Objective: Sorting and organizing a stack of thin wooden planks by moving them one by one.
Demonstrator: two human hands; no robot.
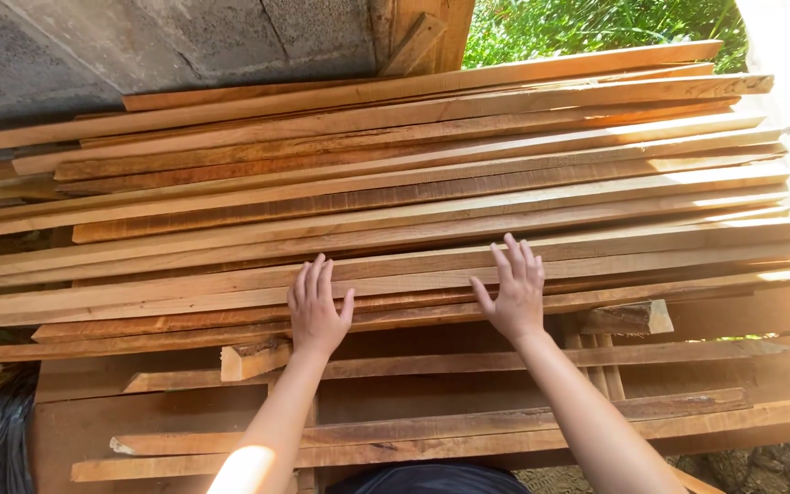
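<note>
Stacked wooden planks (395, 201) block everything ahead of both hands; a dark gap (432, 340) opens beneath them.

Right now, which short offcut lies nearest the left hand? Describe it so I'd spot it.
Start at the plank stack by the block wall. Below its front edge, beside the left hand's wrist, a stubby block juts out: far shorter than the planks, with a pale cut end.
</note>
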